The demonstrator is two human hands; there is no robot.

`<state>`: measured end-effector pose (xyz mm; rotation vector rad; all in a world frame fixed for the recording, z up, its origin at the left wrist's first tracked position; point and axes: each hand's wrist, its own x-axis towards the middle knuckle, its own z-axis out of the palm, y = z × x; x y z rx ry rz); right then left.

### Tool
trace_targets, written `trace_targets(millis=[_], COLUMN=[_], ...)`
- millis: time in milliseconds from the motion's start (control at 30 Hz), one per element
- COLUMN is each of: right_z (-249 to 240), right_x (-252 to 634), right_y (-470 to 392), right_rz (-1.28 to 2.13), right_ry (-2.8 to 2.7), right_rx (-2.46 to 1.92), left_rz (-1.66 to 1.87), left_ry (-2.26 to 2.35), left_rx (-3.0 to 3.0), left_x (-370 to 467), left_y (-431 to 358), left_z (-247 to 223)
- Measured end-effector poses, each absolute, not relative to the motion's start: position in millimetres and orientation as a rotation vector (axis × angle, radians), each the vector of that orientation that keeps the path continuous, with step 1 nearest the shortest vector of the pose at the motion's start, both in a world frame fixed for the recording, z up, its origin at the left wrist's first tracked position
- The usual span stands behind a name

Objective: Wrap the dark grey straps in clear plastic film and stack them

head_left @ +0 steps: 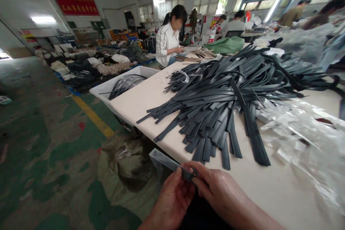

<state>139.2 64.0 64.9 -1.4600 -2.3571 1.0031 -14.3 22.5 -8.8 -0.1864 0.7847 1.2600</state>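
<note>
Pinching one grey strap (167,162) between both hands, you have it just off the desk's near edge: your left hand's (174,194) fingers are closed on its middle stretch, thumb on top, your right hand's (218,183) on its near end. Its long axis runs away to your left, roughly along that edge, and its far end bends down. Your right hand is the nearer to the pile of dark flat straps (215,97) on the desk (140,102), ends fanned towards you. On the floor to your left slumps an olive sack (115,187), contents unclear. Clear plastic bags (299,147) lie right of the pile. Beyond, beside the desk's left edge, a white plastic bin (98,93) holds more dark strips (126,84); farther back sits a co-worker (165,43).
</note>
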Motion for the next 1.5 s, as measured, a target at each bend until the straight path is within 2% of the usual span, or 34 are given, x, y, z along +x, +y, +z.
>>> trace_targets(millis=[133,233,333,433,600,800,1000,1167,1367,1500], right_z=[71.9,77.7,71.4,64.6,77.0,67.6,69.8,58.1,56.6,59.6], right_x=[153.1,169.7,162.7,150.4,167.7,151.6,170.9,159.3,171.8,175.8], right_y=[67.0,66.3,65.7,65.6,61.7,60.1,60.7,61.1,59.0,56.1], right_rz=[1.036,0.92,0.842,0.9,0.906,0.968,0.975,0.925,0.971,0.9], right_ry=[-2.311,-2.321,-2.384,-2.391,-2.339,-2.361,-2.254,-2.309,-2.255,-2.288], right_rx=[-1.413,-1.456,-1.468,-1.428,-1.384,-1.371,-1.333,-1.35,-1.283,-1.333], left_rz=[1.34,1.402,1.321,1.248,1.362,1.199,1.341,1.207,1.319,1.23], left_ry=[0.835,0.882,0.813,0.751,0.843,0.68,0.808,0.673,0.765,0.716], left_rx=[-0.229,-0.263,-0.198,-0.134,-0.209,-0.069,-0.138,-0.065,-0.083,-0.105], left_x=[-21.4,-26.5,-19.0,-11.9,-19.5,-7.8,-17.2,-5.6,-10.5,-8.6], left_y=[26.7,29.5,26.3,23.3,25.3,18.7,23.1,16.4,19.1,16.5], left_z=[-6.7,-4.2,-4.8,-6.2,-2.0,-6.5,-9.0,-12.6,-11.1,-11.0])
